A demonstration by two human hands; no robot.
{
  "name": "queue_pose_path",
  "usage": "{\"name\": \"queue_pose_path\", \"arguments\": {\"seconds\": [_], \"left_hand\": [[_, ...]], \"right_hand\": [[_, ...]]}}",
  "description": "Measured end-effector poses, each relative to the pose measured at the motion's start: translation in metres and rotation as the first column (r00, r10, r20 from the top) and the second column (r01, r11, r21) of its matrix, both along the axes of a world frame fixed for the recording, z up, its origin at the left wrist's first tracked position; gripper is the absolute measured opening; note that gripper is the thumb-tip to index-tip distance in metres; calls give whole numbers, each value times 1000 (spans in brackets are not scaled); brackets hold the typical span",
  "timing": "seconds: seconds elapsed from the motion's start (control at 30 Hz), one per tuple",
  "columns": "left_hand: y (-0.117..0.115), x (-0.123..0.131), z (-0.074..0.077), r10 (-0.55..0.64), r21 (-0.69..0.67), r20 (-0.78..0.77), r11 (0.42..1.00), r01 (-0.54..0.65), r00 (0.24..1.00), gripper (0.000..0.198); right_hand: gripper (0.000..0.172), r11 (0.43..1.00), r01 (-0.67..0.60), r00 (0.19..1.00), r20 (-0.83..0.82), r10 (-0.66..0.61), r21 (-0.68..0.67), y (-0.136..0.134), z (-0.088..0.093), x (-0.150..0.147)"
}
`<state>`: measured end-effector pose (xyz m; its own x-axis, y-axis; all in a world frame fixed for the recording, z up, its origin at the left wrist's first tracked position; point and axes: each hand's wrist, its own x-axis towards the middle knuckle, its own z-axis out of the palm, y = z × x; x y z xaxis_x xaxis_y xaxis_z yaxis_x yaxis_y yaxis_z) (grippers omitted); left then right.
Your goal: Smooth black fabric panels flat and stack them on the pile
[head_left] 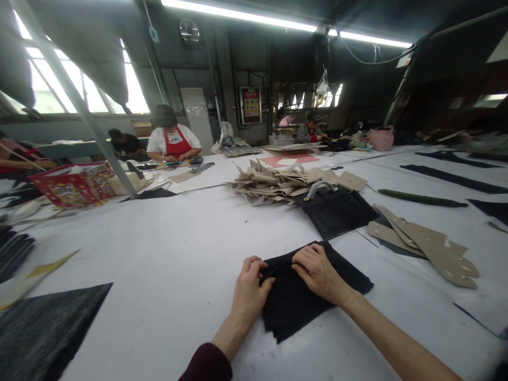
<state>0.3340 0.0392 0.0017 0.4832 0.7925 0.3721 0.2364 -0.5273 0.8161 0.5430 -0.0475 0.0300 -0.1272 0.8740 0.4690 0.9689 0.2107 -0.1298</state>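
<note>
Together both hands — left hand (248, 288), right hand (317, 271) — pinch the near-left edge of a black fabric piece (297, 304) lying flat on the white tabletop (170, 254). Beyond it sits a black handbag (335, 210), tan cardboard patterns (428, 248) just right.

A wide white worktable (166, 248) is lit by long fluorescent tube lights (238, 15) fixed under a dark ceiling (436, 16). Daylight is admitted through tall windows (135, 95) at the left. A grey slanted metal post (75, 100) is seen near them, and a red-and-yellow poster (251, 104) is hung on the back wall (226, 69).
</note>
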Motion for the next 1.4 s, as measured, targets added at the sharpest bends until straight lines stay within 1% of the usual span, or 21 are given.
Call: {"name": "queue_pose_path", "arguments": {"seconds": [0.13,0.17,0.23,0.27,0.37,0.5,0.6,0.73,0.87,0.9,0.97,1.0,1.03,1.1,1.17,1.2,1.23,1.3,1.33,1.37,1.4], "left_hand": [[0,1,-2,13,11,-2,1000,-13,1000,7],[-1,2,-2,20,5,-2,1000,-20,1000,6],[0,2,1,35,-20,7,999,-35,999,17],[1,2,3,43,-37,11,998,-42,999,23],[4,2,10,52,-64,14,997,-51,999,33],[7,-1,15,33,-57,-8,998,-34,999,39],[5,-4,13,18,-45,-82,999,-22,996,28],[1,-3,9,34,45,-170,999,-27,985,5],[-3,-2,12,57,148,-189,989,-29,980,6],[-5,-3,13,51,178,-181,984,-18,982,7],[-9,-6,16,32,221,-160,975,4,987,7],[-12,-8,18,21,218,-151,976,13,988,6],[-15,-10,21,5,191,-141,981,22,990,6],[-24,-14,29,-40,60,-101,997,46,994,7],[-33,-17,39,-77,-123,-23,990,73,997,11],[-36,-18,45,-85,-213,16,973,87,996,13],[-39,-17,50,-91,-292,48,951,101,995,15],[-39,-12,55,-109,-397,71,909,129,991,22],[-38,-7,55,-121,-420,58,898,135,991,24],[-34,-2,53,-128,-418,27,899,128,991,24],[-30,3,50,-122,-391,-23,915,103,992,22]], "right_hand": [[4,1000,-1,1000,26,1,-5,-1,-6,-1],[7,1000,1,1000,31,-1,-4,0,-8,-1],[16,1000,2,1000,28,-2,4,2,-11,0],[18,1000,-3,1000,19,2,9,2,-12,1],[18,999,-14,1000,-23,14,32,3,-13,4],[16,997,15,997,-73,-10,69,6,-14,6],[16,997,20,996,-90,-14,71,9,-17,5],[17,997,45,992,-117,-37,69,12,-19,2],[35,997,56,990,-133,-49,46,11,-15,1],[36,998,53,990,-132,-48,37,10,-15,2],[31,999,51,990,-130,-49,17,7,-13,6],[27,999,53,990,-131,-52,5,4,-11,9],[24,998,56,990,-133,-57,-8,-1,-7,13],[18,998,58,989,-134,-63,-35,-15,5,25],[12,995,58,986,-151,-70,-85,-33,28,40],[9,990,53,982,-172,-76,-130,-41,43,47],[9,976,46,971,-218,-93,-213,-48,59,55],[14,913,9,943,-301,-144,-408,-53,87,68],[14,871,4,937,-302,-175,-492,-50,97,73],[11,831,22,939,-274,-208,-556,-44,103,77],[7,793,53,944,-229,-238,-607,-35,104,80]]}}
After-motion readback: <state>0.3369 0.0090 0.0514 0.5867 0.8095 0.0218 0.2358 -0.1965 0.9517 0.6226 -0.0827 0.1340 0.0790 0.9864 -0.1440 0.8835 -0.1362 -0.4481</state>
